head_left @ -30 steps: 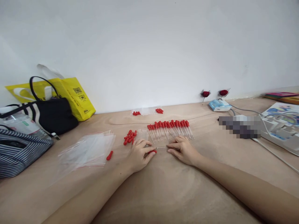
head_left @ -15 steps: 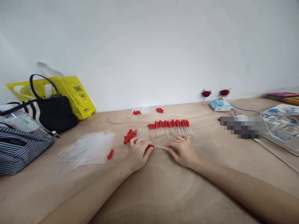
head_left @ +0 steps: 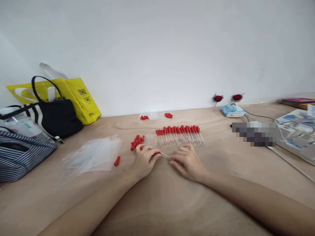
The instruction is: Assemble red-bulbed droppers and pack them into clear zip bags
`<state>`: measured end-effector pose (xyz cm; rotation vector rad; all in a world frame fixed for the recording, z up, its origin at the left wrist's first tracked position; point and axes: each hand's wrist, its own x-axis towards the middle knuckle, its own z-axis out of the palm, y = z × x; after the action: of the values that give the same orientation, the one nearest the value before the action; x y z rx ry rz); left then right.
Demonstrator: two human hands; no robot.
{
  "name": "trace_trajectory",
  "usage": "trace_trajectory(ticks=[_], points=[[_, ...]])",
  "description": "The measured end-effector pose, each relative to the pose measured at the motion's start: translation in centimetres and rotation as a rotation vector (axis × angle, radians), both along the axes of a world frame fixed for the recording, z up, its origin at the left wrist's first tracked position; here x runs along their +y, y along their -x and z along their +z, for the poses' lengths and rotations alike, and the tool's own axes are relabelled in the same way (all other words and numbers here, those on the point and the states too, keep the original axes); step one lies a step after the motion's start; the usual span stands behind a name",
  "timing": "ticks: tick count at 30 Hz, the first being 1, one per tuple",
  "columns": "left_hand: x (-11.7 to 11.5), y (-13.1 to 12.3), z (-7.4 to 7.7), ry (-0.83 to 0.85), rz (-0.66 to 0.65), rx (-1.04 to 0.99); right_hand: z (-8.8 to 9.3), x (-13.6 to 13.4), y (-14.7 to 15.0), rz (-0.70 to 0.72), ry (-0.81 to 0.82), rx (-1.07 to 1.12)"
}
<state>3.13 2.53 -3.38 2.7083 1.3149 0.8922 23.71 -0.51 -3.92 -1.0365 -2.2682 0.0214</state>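
Between thumb and fingers, my left hand (head_left: 145, 161) pinches a red rubber dropper bulb (head_left: 157, 153), mostly covered by the fingers. A clear glass dropper tube (head_left: 165, 156) runs from the bulb to my right hand (head_left: 187, 163), which is closed on its other end. How deep the tube sits in the bulb is hidden. Just beyond my hands lies a row of droppers (head_left: 178, 134) with red bulbs on their far ends. Left of that row are several bare glass tubes (head_left: 150, 140) and a pile of loose red bulbs (head_left: 136, 142).
A single red bulb (head_left: 117, 161) lies beside clear zip bags (head_left: 92, 155) on the left. More bagged bulbs (head_left: 155, 115) rest by the wall. Bags (head_left: 61, 114) stand far left; a tissue pack (head_left: 232, 110), cables and a power strip (head_left: 295, 137) are right.
My right hand has shifted slightly left, closer to my left hand. Less of the tube shows between them, and it now slopes down to the right.
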Motion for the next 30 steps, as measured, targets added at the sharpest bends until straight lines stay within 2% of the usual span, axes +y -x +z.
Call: trace_trajectory(ticks=[6, 9, 15, 19, 23, 30], points=[[-0.7, -0.1, 0.5, 0.024, -0.119, 0.002, 0.0, 1.3, -0.9, 0.127, -0.143, -0.076], [-0.9, -0.2, 0.7, 0.026, -0.16, -0.001, 0.0, 1.8, -1.2, 0.165, -0.153, -0.075], [-1.1, -0.2, 0.6, -0.009, -0.218, 0.018, 0.1, 1.7, -1.0, 0.183, -0.165, -0.08], [-1.1, -0.2, 0.5, -0.053, -0.208, 0.034, 0.2, 1.5, -0.6, 0.168, -0.163, -0.065], [-1.2, -0.3, 0.5, -0.084, -0.193, 0.044, 0.2, 1.4, -0.1, 0.141, -0.116, -0.026], [-1.1, -0.5, 0.5, -0.08, -0.252, 0.057, 0.0, 1.5, 0.5, 0.126, 0.081, -0.012]])
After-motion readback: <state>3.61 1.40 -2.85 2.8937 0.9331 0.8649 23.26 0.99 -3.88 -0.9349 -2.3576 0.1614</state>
